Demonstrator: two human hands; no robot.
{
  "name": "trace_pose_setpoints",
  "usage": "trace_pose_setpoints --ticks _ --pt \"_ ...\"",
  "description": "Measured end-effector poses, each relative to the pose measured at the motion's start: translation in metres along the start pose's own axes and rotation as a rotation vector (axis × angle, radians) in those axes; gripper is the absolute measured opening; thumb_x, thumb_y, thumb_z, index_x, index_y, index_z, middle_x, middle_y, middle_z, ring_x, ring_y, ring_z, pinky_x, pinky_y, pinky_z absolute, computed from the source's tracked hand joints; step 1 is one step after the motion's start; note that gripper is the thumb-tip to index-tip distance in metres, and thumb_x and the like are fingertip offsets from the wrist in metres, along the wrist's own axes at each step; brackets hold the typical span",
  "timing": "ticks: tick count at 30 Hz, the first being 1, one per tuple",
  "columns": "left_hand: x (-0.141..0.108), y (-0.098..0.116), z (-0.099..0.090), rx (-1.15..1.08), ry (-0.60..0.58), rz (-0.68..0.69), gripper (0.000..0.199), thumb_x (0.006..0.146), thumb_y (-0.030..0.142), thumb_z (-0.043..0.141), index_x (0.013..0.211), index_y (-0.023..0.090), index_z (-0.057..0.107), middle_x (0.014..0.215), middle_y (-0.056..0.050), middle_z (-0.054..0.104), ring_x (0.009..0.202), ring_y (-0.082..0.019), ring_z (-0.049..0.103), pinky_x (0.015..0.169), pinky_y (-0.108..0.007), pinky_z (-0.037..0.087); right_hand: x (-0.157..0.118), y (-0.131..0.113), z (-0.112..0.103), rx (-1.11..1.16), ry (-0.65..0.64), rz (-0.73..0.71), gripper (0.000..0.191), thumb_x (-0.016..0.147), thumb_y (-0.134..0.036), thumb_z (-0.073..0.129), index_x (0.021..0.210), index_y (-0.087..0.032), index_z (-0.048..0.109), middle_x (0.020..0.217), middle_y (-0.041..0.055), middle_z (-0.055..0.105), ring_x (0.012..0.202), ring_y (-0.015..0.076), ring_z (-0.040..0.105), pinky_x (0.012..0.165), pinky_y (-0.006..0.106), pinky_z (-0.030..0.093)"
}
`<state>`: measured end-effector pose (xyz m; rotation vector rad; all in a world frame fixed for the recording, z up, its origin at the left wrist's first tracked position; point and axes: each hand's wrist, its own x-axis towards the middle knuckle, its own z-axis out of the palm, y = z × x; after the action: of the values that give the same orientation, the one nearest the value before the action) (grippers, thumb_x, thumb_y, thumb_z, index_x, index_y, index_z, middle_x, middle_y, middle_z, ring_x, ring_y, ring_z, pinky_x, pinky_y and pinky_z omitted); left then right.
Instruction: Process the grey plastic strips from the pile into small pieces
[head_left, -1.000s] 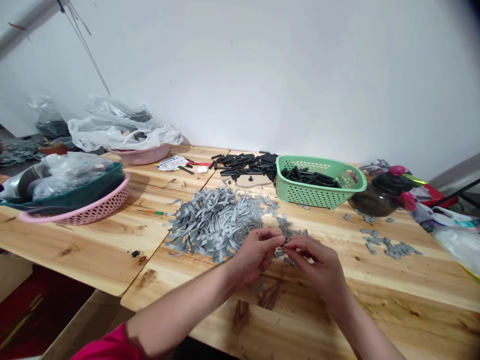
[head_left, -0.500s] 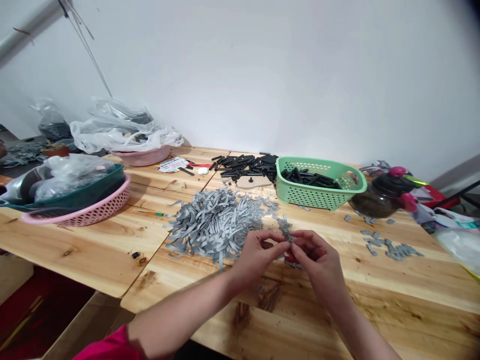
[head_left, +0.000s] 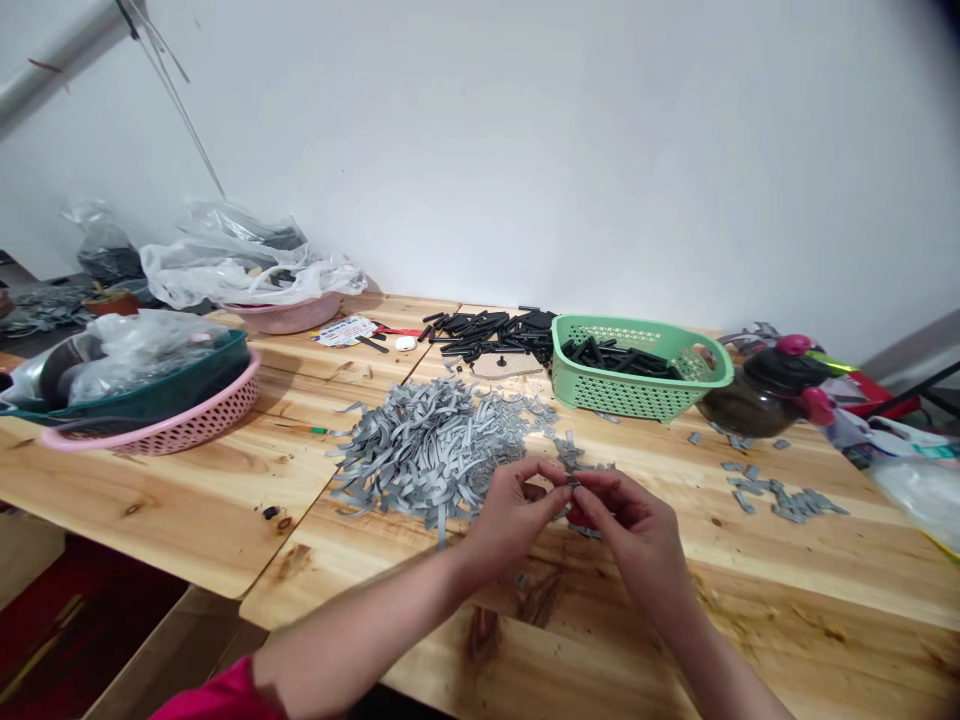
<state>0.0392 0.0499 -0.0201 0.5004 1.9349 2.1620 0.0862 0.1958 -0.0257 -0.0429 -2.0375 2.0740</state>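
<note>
My left hand [head_left: 521, 505] and my right hand [head_left: 630, 515] meet over the wooden table, thumbs and fingertips pinched close together. Between the fingertips is a small grey strip [head_left: 573, 480], held by both hands and mostly covered by the fingers. Left of my hands lies a large heap of grey strips [head_left: 431, 450], its right side reaching my left fingers. A few more grey pieces [head_left: 570, 452] lie just beyond the fingertips, and others show partly beneath my hands.
A green basket [head_left: 630, 392] of black sticks stands behind my hands, with a pile of black sticks [head_left: 487, 330] beside it. Grey pieces [head_left: 787, 498] lie scattered at right near a dark glass pot [head_left: 765, 390]. A pink basket [head_left: 187, 420] stands at left.
My right fingers have shifted slightly left and up against the left fingertips. Grey pieces behind the right hand now show more. The rest looks the same.
</note>
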Motion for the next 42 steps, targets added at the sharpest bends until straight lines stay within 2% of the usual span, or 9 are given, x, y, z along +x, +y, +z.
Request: trace_pose_setpoints --ticks 7,13,18,22,27,33,37,40,42 --pt "-0.003 0.005 0.0 0.071 -0.049 0.021 0.016 0.081 0.029 0.069 0.086 0.014 0.066 0.078 -0.002 0.067 0.056 -0.007 0.056 0.051 -0.016 0.039 0.0 0.0 0.001 -0.012 -0.004 -0.004 0.025 0.081 -0.04 0.071 0.091 -0.017 0.07 0.083 0.0041 0.069 0.073 0.0143 0.068 0.069 0.024 0.061" --pt "-0.003 0.012 0.0 0.052 -0.036 0.037 0.021 0.082 0.032 0.067 0.074 0.013 0.065 0.068 -0.002 0.064 0.056 -0.009 0.058 0.052 -0.018 0.041 -0.002 0.001 0.004 0.022 -0.005 0.002 0.024 0.081 -0.041 0.071 0.09 -0.019 0.068 0.087 0.0036 0.067 0.077 0.015 0.066 0.072 0.026 0.062" --pt "-0.004 0.014 0.002 -0.005 -0.024 0.006 0.025 0.08 0.036 0.069 0.071 0.012 0.065 0.066 -0.003 0.064 0.055 -0.009 0.056 0.052 -0.018 0.04 -0.002 0.006 0.004 0.039 -0.008 -0.007 0.025 0.08 -0.041 0.072 0.088 -0.018 0.068 0.084 0.0039 0.066 0.072 0.0146 0.065 0.068 0.026 0.062" --pt "-0.003 0.014 0.002 -0.077 -0.038 -0.056 0.032 0.075 0.041 0.073 0.068 0.011 0.066 0.061 -0.002 0.061 0.051 -0.007 0.049 0.05 -0.018 0.036 -0.003 0.005 0.004 0.04 0.03 -0.023 0.024 0.08 -0.041 0.072 0.082 -0.017 0.067 0.076 0.0029 0.064 0.066 0.0134 0.064 0.063 0.024 0.061" --pt "-0.002 0.016 -0.001 -0.167 -0.07 -0.182 0.038 0.07 0.047 0.077 0.068 0.012 0.063 0.051 0.004 0.05 0.04 -0.002 0.033 0.04 -0.018 0.022 -0.003 0.002 0.005 0.019 0.048 -0.042 0.025 0.081 -0.041 0.072 0.078 -0.017 0.066 0.07 0.0018 0.063 0.059 0.0118 0.063 0.057 0.02 0.057" --pt "0.004 0.014 -0.01 -0.286 -0.189 -0.304 0.041 0.062 0.042 0.083 0.077 0.015 0.057 0.053 0.006 0.052 0.036 -0.001 0.026 0.036 -0.017 0.014 0.0 0.006 0.003 0.027 -0.025 -0.005 0.025 0.083 -0.041 0.069 0.079 -0.016 0.067 0.071 0.0027 0.065 0.064 0.0131 0.065 0.061 0.022 0.059" --pt "0.007 0.014 -0.014 -0.245 -0.193 -0.252 0.037 0.066 0.043 0.081 0.076 0.014 0.06 0.049 0.008 0.045 0.036 -0.001 0.026 0.037 -0.018 0.015 0.0 0.003 0.001 0.025 -0.05 0.008 0.023 0.082 -0.039 0.07 0.094 -0.019 0.071 0.083 0.0045 0.07 0.07 0.0156 0.069 0.067 0.025 0.061" --pt "0.007 0.016 -0.014 -0.169 -0.18 -0.2 0.036 0.072 0.045 0.076 0.073 0.013 0.061 0.048 0.008 0.041 0.038 -0.001 0.027 0.04 -0.018 0.017 0.0 0.0 0.001 -0.006 -0.068 -0.029 0.021 0.082 -0.037 0.071 0.093 -0.019 0.072 0.086 0.0052 0.071 0.074 0.0171 0.07 0.07 0.026 0.061" --pt "0.006 0.017 -0.012 -0.105 -0.177 -0.16 0.036 0.074 0.046 0.073 0.071 0.013 0.061 0.052 0.006 0.044 0.041 -0.002 0.031 0.042 -0.018 0.021 -0.001 0.0 0.001 -0.023 -0.062 -0.05 0.02 0.082 -0.037 0.071 0.091 -0.019 0.073 0.086 0.0052 0.071 0.074 0.017 0.07 0.07 0.026 0.061"
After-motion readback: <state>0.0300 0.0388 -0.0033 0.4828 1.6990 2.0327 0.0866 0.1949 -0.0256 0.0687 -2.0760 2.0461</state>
